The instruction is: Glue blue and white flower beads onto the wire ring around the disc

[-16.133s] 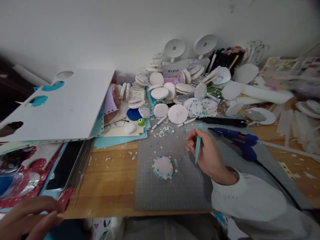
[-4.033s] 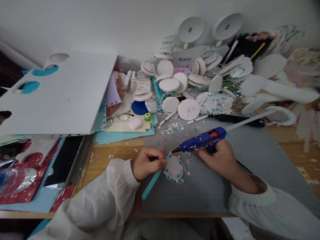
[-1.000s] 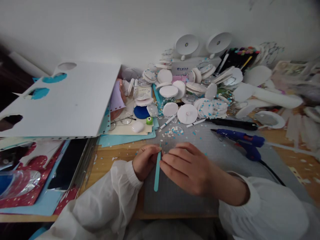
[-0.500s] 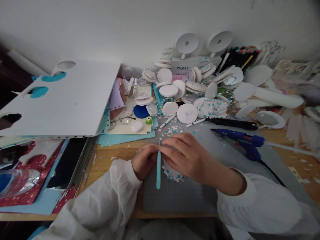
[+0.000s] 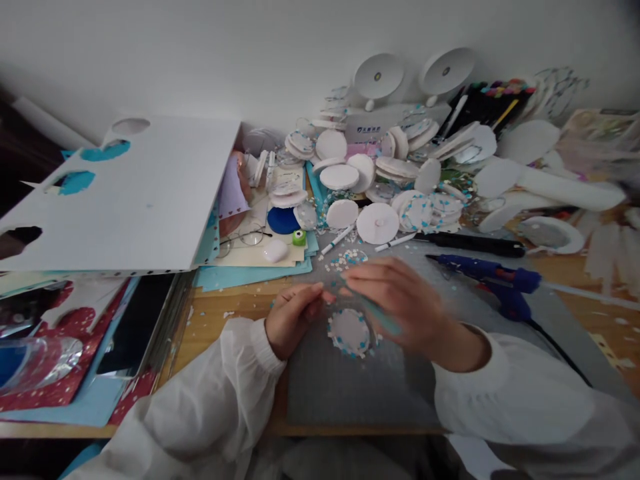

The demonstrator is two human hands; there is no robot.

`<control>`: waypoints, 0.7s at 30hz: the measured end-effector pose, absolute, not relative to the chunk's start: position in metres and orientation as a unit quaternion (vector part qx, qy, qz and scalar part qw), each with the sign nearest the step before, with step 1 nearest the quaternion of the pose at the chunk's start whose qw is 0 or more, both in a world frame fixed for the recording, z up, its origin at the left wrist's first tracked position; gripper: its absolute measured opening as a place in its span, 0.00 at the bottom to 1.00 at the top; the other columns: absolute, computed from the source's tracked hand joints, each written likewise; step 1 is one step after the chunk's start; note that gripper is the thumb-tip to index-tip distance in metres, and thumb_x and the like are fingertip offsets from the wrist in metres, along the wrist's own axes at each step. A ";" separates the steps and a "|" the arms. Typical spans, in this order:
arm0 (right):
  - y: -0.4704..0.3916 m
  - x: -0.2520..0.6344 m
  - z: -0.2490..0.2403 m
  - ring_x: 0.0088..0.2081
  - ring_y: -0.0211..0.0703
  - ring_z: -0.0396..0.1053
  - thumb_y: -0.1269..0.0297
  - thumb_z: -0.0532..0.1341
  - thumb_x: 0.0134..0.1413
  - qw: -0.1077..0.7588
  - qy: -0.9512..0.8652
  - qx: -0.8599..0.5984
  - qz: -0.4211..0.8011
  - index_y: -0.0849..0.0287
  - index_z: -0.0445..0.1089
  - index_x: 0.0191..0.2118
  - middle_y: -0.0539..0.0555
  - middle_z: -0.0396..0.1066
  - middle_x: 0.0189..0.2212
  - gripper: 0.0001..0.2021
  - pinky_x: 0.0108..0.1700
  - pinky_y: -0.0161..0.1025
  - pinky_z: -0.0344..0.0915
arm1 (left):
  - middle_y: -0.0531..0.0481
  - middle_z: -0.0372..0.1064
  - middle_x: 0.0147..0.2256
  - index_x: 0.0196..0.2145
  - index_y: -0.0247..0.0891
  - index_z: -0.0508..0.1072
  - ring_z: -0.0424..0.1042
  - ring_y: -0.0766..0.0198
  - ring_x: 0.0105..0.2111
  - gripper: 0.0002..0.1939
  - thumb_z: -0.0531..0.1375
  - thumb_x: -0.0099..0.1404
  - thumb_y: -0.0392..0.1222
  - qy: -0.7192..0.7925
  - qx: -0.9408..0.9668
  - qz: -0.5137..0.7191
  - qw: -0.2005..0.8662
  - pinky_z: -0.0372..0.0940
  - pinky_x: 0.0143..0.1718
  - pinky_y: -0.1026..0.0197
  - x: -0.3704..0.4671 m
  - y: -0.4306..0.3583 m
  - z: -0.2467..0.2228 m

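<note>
My right hand (image 5: 400, 303), somewhat blurred, is closed around a light blue tool (image 5: 377, 313) that slants down to the right. Fingers pinched together, my left hand (image 5: 296, 317) is left of it; anything between its fingertips is too small to make out. Between and just below the hands, a white disc (image 5: 350, 331) edged with small blue and white pieces lies on the grey mat (image 5: 365, 400). Tiny white and blue bits (image 5: 345, 259) are scattered on the mat beyond my hands.
Many white discs (image 5: 379, 223) are piled at the back. A blue glue gun (image 5: 500, 277) lies on the right, its cord trailing down. On the left are a large white board (image 5: 150, 200), papers, glasses (image 5: 253, 237) and a plastic bottle (image 5: 45, 363).
My right hand has moved right, away from my left hand. The light blue tool has gone from upright between the hands to slanted in my right hand, uncovering the decorated disc.
</note>
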State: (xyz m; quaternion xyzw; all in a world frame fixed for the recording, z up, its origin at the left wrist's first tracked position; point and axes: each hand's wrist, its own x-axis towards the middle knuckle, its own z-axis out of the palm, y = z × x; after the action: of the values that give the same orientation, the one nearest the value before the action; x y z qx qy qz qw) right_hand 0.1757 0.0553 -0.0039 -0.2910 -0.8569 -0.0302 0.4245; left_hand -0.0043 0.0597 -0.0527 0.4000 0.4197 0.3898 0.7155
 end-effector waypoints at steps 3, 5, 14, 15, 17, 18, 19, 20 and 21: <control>0.053 0.190 -0.005 0.37 0.42 0.72 0.75 0.62 0.50 0.520 -0.758 -0.392 0.041 0.58 0.67 0.37 0.54 0.74 0.33 0.09 0.40 0.40 0.70 | 0.56 0.53 0.16 0.27 0.34 0.77 0.52 0.70 0.20 0.16 0.60 0.60 0.50 0.415 0.446 0.389 0.691 0.49 0.23 0.64 -0.005 0.059 -0.052; 0.050 0.198 -0.009 0.35 0.42 0.72 0.73 0.63 0.49 0.559 -0.690 -0.452 0.088 0.56 0.68 0.35 0.52 0.73 0.31 0.07 0.38 0.41 0.70 | 0.52 0.63 0.22 0.29 0.34 0.77 0.59 0.68 0.24 0.13 0.60 0.61 0.47 0.417 0.516 0.386 0.641 0.53 0.26 0.64 -0.005 0.058 -0.050; 0.039 0.212 -0.044 0.26 0.40 0.70 0.61 0.63 0.52 0.568 -0.495 -0.530 0.390 0.55 0.68 0.33 0.51 0.73 0.26 0.05 0.29 0.40 0.69 | 0.47 0.68 0.29 0.33 0.33 0.73 0.65 0.63 0.29 0.10 0.56 0.65 0.43 0.366 0.710 0.281 0.532 0.57 0.30 0.62 -0.001 0.056 -0.047; 0.038 0.211 -0.044 0.26 0.40 0.70 0.60 0.63 0.52 0.565 -0.489 -0.526 0.406 0.55 0.68 0.32 0.51 0.73 0.26 0.06 0.29 0.40 0.69 | 0.48 0.67 0.27 0.30 0.34 0.71 0.64 0.64 0.28 0.11 0.56 0.65 0.43 0.359 0.715 0.279 0.532 0.57 0.29 0.63 -0.001 0.056 -0.047; 0.037 0.208 -0.043 0.26 0.38 0.70 0.60 0.63 0.52 0.560 -0.488 -0.517 0.426 0.56 0.68 0.31 0.51 0.73 0.26 0.06 0.29 0.38 0.69 | 0.51 0.63 0.23 0.24 0.35 0.67 0.61 0.66 0.26 0.13 0.55 0.66 0.42 0.357 0.713 0.280 0.535 0.55 0.28 0.63 -0.001 0.057 -0.046; 0.036 0.207 -0.042 0.26 0.38 0.70 0.60 0.63 0.53 0.559 -0.490 -0.512 0.431 0.57 0.68 0.31 0.51 0.73 0.26 0.07 0.28 0.37 0.69 | 0.52 0.61 0.22 0.23 0.35 0.65 0.60 0.66 0.25 0.15 0.54 0.66 0.42 0.357 0.710 0.279 0.539 0.55 0.28 0.63 -0.002 0.058 -0.046; 0.035 0.205 -0.040 0.26 0.37 0.70 0.61 0.62 0.53 0.556 -0.494 -0.509 0.433 0.57 0.67 0.31 0.51 0.73 0.26 0.07 0.28 0.36 0.69 | 0.53 0.59 0.21 0.22 0.36 0.64 0.59 0.66 0.24 0.16 0.54 0.66 0.42 0.356 0.708 0.277 0.543 0.54 0.28 0.63 -0.002 0.058 -0.045; 0.034 0.205 -0.037 0.26 0.37 0.70 0.61 0.62 0.53 0.551 -0.501 -0.508 0.432 0.58 0.67 0.31 0.51 0.73 0.26 0.06 0.28 0.35 0.69 | 0.53 0.58 0.21 0.22 0.36 0.63 0.58 0.67 0.24 0.16 0.53 0.67 0.42 0.353 0.708 0.274 0.547 0.54 0.28 0.63 -0.003 0.058 -0.045; 0.034 0.204 -0.035 0.27 0.36 0.70 0.61 0.62 0.53 0.545 -0.511 -0.509 0.428 0.58 0.68 0.31 0.51 0.73 0.27 0.06 0.27 0.34 0.69 | 0.53 0.58 0.21 0.21 0.36 0.62 0.58 0.67 0.24 0.16 0.53 0.67 0.42 0.349 0.709 0.272 0.550 0.54 0.28 0.63 -0.003 0.058 -0.045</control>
State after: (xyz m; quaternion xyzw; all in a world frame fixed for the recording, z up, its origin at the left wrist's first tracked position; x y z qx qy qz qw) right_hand 0.2039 0.0340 -0.0354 -0.5088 -0.5109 0.4276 0.5453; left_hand -0.0033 0.0579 -0.0446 0.7086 0.3487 0.2717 0.5500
